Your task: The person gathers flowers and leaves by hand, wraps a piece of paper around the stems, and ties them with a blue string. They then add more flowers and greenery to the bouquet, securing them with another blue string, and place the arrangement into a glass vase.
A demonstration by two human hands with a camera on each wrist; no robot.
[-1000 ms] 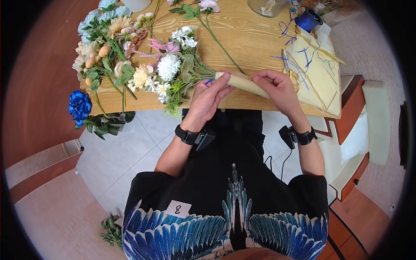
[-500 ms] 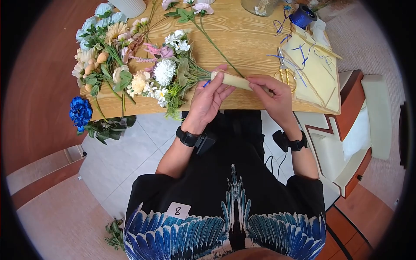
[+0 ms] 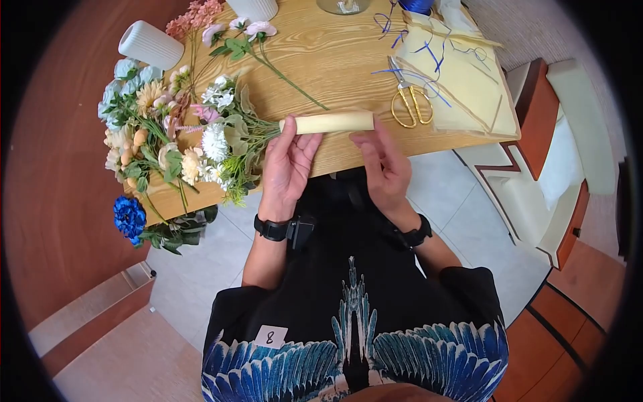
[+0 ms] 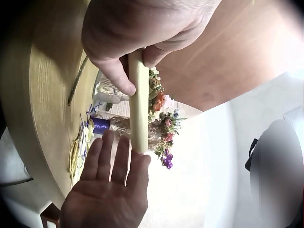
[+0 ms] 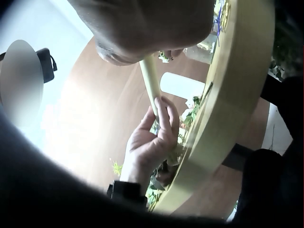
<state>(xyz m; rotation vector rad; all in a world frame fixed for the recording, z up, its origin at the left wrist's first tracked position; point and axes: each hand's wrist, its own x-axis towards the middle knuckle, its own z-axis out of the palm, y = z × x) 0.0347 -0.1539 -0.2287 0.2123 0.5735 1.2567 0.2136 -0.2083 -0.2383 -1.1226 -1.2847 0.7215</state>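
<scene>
A bouquet with white pompom flowers (image 3: 214, 142), small white blooms and greenery points left in the head view. Its stems run into a pale cream paper-wrapped handle (image 3: 335, 122). My left hand (image 3: 288, 167) pinches that handle near the flower end, thumb on the near side and fingers beneath. The right hand (image 3: 386, 171) is at the handle's other end. In the left wrist view its fingers are extended, the palm (image 4: 107, 199) faces the camera, and the fingertips are right at the end of the handle (image 4: 139, 104). Nothing is gripped in it.
Gold-handled scissors (image 3: 410, 107) lie right of the hands, beside cream paper sheets (image 3: 462, 80) with blue ribbon scraps. A pink flower stem (image 3: 288, 79) lies behind. More loose flowers (image 3: 137, 144) crowd the table's left, with white ribbed vases (image 3: 151, 45) at the back and a blue flower (image 3: 129, 216) at the edge.
Both hands and the bouquet have shifted left in the head view, partly as the view itself turned. The right fingers, earlier pinching the handle's end, have loosened and straightened.
</scene>
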